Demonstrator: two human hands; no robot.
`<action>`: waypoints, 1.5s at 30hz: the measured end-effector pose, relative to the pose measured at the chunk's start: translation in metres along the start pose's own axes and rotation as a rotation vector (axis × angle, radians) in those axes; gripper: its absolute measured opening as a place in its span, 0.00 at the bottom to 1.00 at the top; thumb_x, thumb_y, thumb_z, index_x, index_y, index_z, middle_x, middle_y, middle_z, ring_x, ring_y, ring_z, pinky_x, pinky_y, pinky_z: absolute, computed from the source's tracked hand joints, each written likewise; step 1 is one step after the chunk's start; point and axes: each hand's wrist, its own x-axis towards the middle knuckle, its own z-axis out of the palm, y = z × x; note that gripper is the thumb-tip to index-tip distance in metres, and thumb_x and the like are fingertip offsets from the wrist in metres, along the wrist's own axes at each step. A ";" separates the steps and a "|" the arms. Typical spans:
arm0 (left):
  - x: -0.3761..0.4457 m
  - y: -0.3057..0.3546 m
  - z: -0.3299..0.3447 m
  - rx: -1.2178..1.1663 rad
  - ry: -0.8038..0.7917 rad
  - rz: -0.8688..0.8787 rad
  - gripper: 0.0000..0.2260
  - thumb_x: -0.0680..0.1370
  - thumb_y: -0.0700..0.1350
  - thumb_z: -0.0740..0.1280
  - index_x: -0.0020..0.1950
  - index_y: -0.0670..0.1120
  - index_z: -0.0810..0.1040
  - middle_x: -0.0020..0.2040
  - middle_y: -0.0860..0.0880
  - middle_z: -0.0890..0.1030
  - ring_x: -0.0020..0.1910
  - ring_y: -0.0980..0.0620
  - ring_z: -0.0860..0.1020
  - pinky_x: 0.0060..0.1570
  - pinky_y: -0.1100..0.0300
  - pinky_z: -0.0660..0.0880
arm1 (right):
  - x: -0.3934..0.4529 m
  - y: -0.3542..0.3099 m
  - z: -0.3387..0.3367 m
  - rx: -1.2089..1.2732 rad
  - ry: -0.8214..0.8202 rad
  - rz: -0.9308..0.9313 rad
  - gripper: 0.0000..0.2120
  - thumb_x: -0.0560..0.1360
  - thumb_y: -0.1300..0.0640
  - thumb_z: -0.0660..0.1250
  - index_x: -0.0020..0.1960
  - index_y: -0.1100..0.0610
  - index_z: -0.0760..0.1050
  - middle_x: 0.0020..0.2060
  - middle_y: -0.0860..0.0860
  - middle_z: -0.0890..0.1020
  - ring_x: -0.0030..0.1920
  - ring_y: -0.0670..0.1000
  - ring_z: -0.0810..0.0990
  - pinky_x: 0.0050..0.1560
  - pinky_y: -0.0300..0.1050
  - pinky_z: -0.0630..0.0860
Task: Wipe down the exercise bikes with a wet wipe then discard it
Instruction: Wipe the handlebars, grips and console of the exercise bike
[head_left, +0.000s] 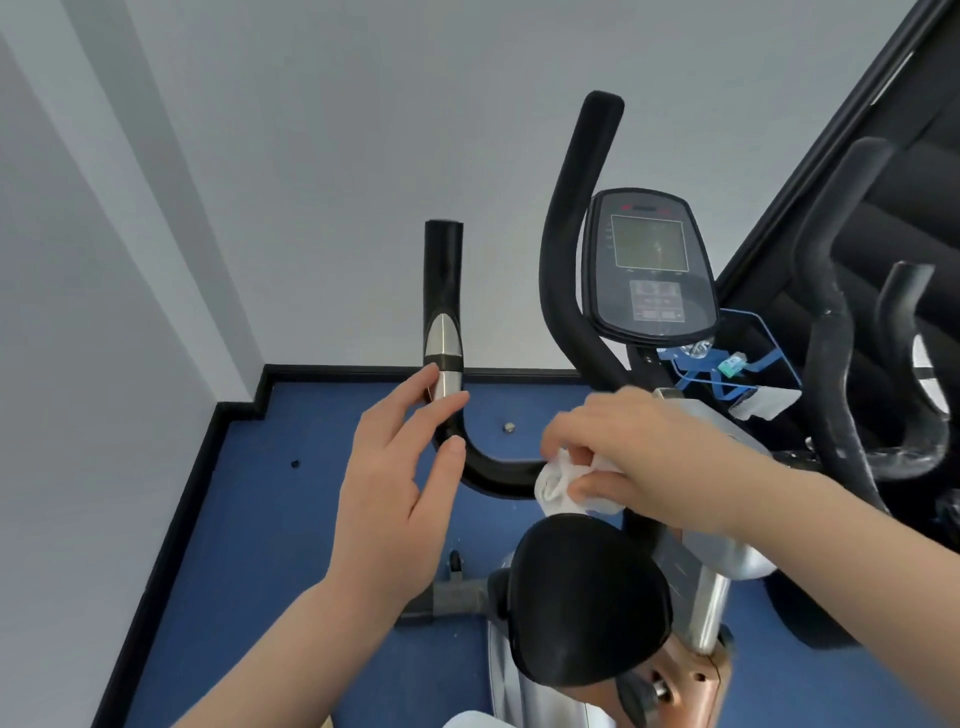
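Observation:
An exercise bike stands in front of me, with a black curved handlebar (444, 270), a console (649, 265) and a black saddle (587, 597). My right hand (639, 447) grips a crumpled white wet wipe (558, 486) and presses it on the low bend of the left handlebar. My left hand (400, 483) hovers with straight fingers beside the handlebar's silver sensor plate (442, 343), its fingertips close to the bar.
A second bike's black handlebars (831, 322) rise at the right, beside a dark frame. A blue-edged clear holder (727, 364) sits under the console. White walls close the corner at left and ahead; blue floor (291, 519) lies below.

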 end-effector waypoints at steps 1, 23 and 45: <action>-0.001 0.000 0.001 0.009 0.003 -0.003 0.16 0.77 0.47 0.60 0.64 0.57 0.74 0.69 0.59 0.68 0.70 0.64 0.62 0.61 0.78 0.57 | -0.001 0.003 0.000 -0.074 0.043 -0.009 0.06 0.72 0.49 0.65 0.48 0.45 0.76 0.38 0.41 0.77 0.43 0.45 0.74 0.49 0.40 0.67; -0.003 0.002 -0.002 -0.109 0.099 -0.092 0.16 0.78 0.42 0.60 0.65 0.50 0.75 0.64 0.61 0.75 0.65 0.65 0.70 0.62 0.73 0.65 | 0.033 -0.052 0.016 0.202 0.267 0.299 0.08 0.69 0.45 0.69 0.47 0.45 0.80 0.44 0.43 0.81 0.43 0.44 0.72 0.42 0.36 0.64; 0.014 -0.014 -0.027 -0.146 -0.042 -0.105 0.15 0.77 0.46 0.59 0.61 0.56 0.76 0.50 0.59 0.81 0.48 0.52 0.80 0.45 0.65 0.74 | 0.045 -0.072 0.006 0.305 0.204 0.539 0.11 0.62 0.46 0.74 0.41 0.46 0.75 0.38 0.41 0.78 0.42 0.43 0.76 0.42 0.40 0.73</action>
